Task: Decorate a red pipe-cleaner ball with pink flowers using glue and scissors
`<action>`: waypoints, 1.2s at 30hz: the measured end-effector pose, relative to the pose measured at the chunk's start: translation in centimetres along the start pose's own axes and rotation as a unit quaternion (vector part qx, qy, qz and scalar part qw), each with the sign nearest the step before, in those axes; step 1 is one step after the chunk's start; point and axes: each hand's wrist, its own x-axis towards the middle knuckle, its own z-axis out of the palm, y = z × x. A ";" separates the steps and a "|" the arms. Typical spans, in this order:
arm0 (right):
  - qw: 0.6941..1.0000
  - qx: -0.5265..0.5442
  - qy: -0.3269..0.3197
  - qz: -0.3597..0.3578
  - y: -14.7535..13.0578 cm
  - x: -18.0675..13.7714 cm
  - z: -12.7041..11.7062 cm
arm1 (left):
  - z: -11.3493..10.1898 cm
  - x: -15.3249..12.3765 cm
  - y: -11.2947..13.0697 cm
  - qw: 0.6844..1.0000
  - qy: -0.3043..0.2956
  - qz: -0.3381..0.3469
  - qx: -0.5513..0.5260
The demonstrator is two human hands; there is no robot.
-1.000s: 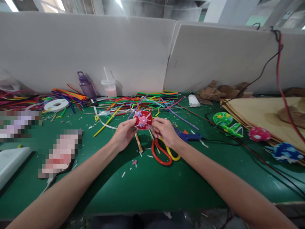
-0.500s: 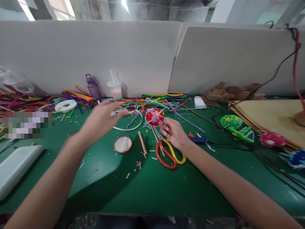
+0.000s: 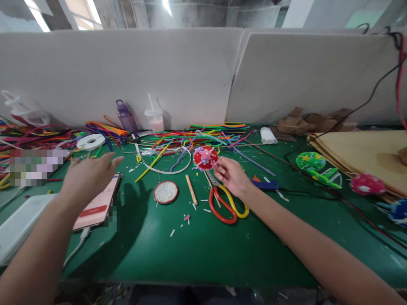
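My right hand (image 3: 233, 174) pinches the edge of a red round ornament (image 3: 201, 158) with pink and purple flowers and small white dots. Below that hand lie scissors (image 3: 224, 212) with one red and one yellow handle. My left hand (image 3: 90, 173) is empty, its fingers stretched out above the upper end of a phone (image 3: 97, 207), which has a white cable (image 3: 77, 248) plugged in. Between my hands, a small red-rimmed dish (image 3: 165, 192) full of tiny white beads and a short wooden stick (image 3: 191, 189) lie on the green table (image 3: 152, 258).
Colourful pipe cleaners (image 3: 203, 137) spread along the back, near a lidded cup (image 3: 155, 120) and a purple bottle (image 3: 127, 118). A white power bank-like block (image 3: 23, 220) lies at left. At right are green ornaments (image 3: 310, 162), a pink one (image 3: 367, 184) and brown sheets (image 3: 356, 148).
My left hand has moved left and a little down, from beside the pipe cleaners to above the phone, uncovering more of it. My right hand keeps the red ornament in nearly the same place.
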 end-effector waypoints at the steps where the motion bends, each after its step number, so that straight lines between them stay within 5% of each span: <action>1: 1.000 -0.006 -0.003 -0.001 0.0 0.0 0.0 | 0.7 -0.1 1.5 0.997 -0.006 0.029 0.067; 5: 0.998 -0.056 -0.028 -0.015 -0.2 -0.3 0.0 | 6.2 -1.3 6.9 0.985 -0.109 0.117 -0.071; 9: 0.992 -0.106 -0.052 -0.033 -0.3 -0.3 -0.2 | 11.9 -2.9 8.5 0.933 -0.182 0.072 -0.301; 12: 0.991 -0.112 -0.070 -0.034 -0.2 -0.2 -0.4 | 13.9 -3.7 8.1 0.906 -0.191 0.020 -0.377; 20: 0.983 -0.151 -0.100 -0.025 -0.2 -0.4 -0.1 | 14.2 -4.6 6.9 0.851 -0.212 -0.029 -0.479; 30: 0.983 -0.150 -0.102 -0.019 0.1 -0.4 -0.1 | 14.4 -4.5 6.6 0.870 -0.179 -0.022 -0.460; 36: 0.988 -0.121 -0.093 -0.004 0.1 -0.2 -0.2 | 14.2 -4.7 6.9 0.844 -0.213 -0.018 -0.492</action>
